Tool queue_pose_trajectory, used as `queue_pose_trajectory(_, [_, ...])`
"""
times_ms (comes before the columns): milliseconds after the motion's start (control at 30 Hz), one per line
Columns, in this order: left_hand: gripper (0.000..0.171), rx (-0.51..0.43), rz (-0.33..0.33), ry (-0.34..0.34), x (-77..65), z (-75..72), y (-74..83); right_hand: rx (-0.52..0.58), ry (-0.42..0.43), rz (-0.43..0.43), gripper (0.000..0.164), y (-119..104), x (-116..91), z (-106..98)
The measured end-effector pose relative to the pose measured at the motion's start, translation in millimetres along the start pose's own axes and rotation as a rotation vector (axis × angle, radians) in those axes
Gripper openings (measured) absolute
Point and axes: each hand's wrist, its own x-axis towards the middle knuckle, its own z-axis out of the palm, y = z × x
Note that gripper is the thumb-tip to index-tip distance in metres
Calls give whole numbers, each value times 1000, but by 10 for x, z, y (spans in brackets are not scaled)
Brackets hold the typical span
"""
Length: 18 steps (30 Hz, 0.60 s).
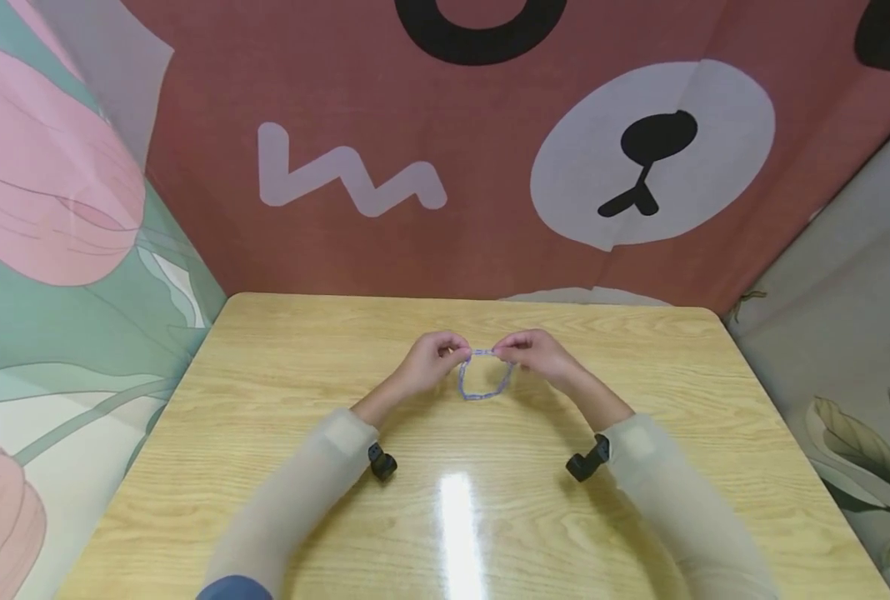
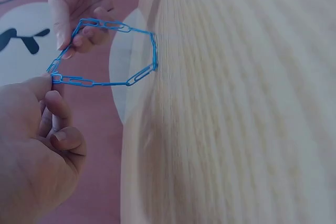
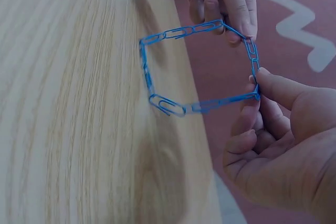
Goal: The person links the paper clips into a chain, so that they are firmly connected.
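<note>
A closed loop of linked blue paper clips (image 1: 482,397) hangs between the two hands over the far half of the table. My left hand (image 1: 433,360) pinches the loop's upper left part between thumb and forefinger. On the other side, my right hand (image 1: 538,354) pinches its upper right part the same way. Between the fingertips a short stretch of the chain runs nearly straight. In the right wrist view the paper clip chain (image 3: 178,32) sags toward the tabletop; whether its lowest links touch the wood I cannot tell.
The wooden table (image 1: 302,333) has rounded far corners. Behind it hangs a reddish cloth (image 1: 490,233) with a printed bear face. Patterned cloths flank both sides. A small black camera (image 1: 382,462) sits at the left wrist, another black camera (image 1: 587,462) at the right.
</note>
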Motion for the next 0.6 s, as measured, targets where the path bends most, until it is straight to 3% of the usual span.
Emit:
queue_pose_trajectory(267, [15, 16, -89, 46, 197, 23, -147, 5, 33, 8, 25, 118, 176, -34])
queue_pose_trajectory(600, [12, 95, -83, 56, 358, 21, -302, 22, 72, 52, 23, 212, 350, -52])
